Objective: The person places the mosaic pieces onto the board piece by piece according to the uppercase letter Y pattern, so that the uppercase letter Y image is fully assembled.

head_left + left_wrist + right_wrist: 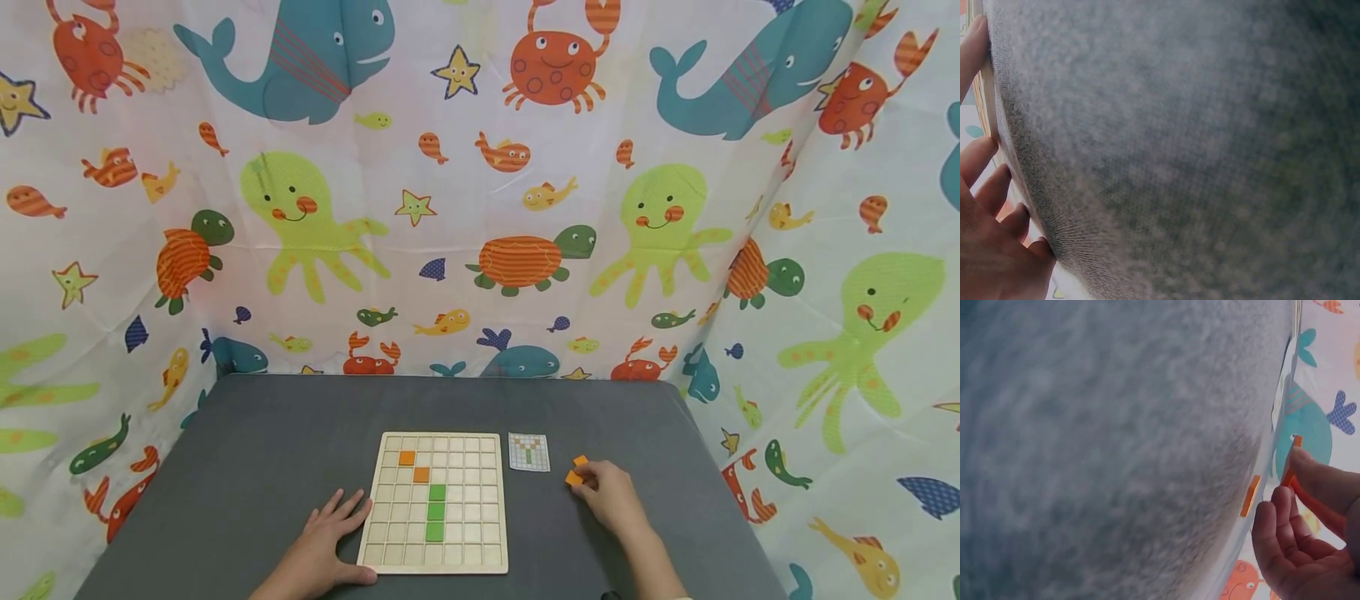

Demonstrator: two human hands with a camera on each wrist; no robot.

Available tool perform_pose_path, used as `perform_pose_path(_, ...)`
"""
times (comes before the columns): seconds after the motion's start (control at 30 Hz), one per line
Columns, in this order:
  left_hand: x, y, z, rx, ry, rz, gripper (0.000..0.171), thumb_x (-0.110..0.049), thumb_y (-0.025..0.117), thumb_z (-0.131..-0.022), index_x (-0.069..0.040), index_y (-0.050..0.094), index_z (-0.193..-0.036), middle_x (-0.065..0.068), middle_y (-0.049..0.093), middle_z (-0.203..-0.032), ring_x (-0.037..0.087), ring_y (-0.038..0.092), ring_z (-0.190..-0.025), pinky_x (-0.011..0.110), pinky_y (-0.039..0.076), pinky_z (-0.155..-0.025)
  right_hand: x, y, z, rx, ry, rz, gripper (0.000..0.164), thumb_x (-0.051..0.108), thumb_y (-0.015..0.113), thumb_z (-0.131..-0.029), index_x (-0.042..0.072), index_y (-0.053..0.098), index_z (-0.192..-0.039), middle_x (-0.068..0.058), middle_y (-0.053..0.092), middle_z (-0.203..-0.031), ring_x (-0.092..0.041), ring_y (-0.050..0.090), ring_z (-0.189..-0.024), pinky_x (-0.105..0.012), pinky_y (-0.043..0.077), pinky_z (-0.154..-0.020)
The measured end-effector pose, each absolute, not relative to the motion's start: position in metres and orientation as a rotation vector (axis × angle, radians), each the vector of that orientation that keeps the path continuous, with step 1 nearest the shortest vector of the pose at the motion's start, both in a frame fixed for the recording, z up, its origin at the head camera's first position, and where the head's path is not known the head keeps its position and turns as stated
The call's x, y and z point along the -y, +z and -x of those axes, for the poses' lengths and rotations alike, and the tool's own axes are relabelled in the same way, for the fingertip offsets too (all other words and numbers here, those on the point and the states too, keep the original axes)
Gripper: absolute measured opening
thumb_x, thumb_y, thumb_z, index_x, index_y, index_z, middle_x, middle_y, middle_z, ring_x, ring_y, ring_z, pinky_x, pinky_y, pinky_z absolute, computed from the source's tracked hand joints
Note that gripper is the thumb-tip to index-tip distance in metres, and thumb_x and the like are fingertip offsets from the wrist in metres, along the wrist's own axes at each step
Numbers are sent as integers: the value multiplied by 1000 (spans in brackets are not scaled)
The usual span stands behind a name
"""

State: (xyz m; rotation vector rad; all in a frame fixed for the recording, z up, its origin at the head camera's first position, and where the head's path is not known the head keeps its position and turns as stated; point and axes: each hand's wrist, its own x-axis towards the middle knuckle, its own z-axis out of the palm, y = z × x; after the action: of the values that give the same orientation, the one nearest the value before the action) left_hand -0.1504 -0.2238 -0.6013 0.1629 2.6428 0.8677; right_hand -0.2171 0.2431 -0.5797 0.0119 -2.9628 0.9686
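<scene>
A wooden grid board (476, 533) lies on the table. Two orange tiles (407, 458) sit diagonally in its upper left cells, above a column of three green tiles (436, 510). My left hand (318, 542) rests at the board's left side, fingers spread against the edge and thumb at the lower left corner. To the right of the board, my right hand (609, 493) pinches an orange tile (1292, 464) between thumb and fingers, above the tabletop. Another orange tile (1250, 495) lies on the table close to those fingertips.
A small pattern card (528, 452) with a coloured grid lies right of the board. Grey cloth covers the table (285, 450). A curtain (450, 250) printed with sea animals hangs behind and at both sides. Something small and dark (611, 595) shows at the bottom edge.
</scene>
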Motion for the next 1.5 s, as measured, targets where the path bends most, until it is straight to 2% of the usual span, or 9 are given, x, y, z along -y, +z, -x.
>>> perform_pose_path(0.2,223,-603,151,-2636,879,-139,115,-60,90,-57,-13,47,-152,13,33,-164,49,13,-152,79,10,-112,-231,-575,220,2913,926,-119,20,6,83,-82,7,78,-101,-2,67,-88,-10,58,-75,-30,51,-67)
perform_pose_path(0.43,223,-603,151,-2638,862,-131,115,-61,90,-56,-13,47,-153,12,33,-164,49,13,-153,78,9,-112,-220,-569,222,2907,953,-158,20,8,83,-82,7,78,-102,-2,67,-93,-11,59,-78,-31,54,-69)
perform_pose_path(0.77,223,-604,151,-2640,861,-126,115,-61,90,-56,-14,48,-152,12,33,-164,48,12,-153,78,9,-113,-201,-565,226,2913,987,-207,21,8,83,-83,8,78,-103,-1,64,-92,-11,56,-77,-31,52,-69)
perform_pose_path(1.13,223,-603,152,-2630,861,-120,115,-59,90,-56,-15,48,-152,12,33,-164,48,12,-153,77,9,-114,-177,-563,230,2894,1015,-347,21,7,82,-83,7,76,-104,-4,65,-95,-10,57,-77,-27,52,-67)
perform_pose_path(1.3,224,-603,150,-2632,879,-131,115,-59,90,-56,-15,47,-153,12,33,-164,48,11,-153,76,8,-114,-166,-561,231,2907,1019,-374,21,10,82,-84,9,77,-105,-2,67,-100,-11,60,-81,-26,54,-68)
perform_pose_path(1.5,224,-603,149,-2640,888,-132,115,-59,91,-56,-15,47,-153,12,33,-164,47,11,-153,77,9,-114,-157,-561,232,2905,1027,-426,21,10,81,-85,11,77,-106,-1,68,-99,-11,62,-81,-25,54,-67)
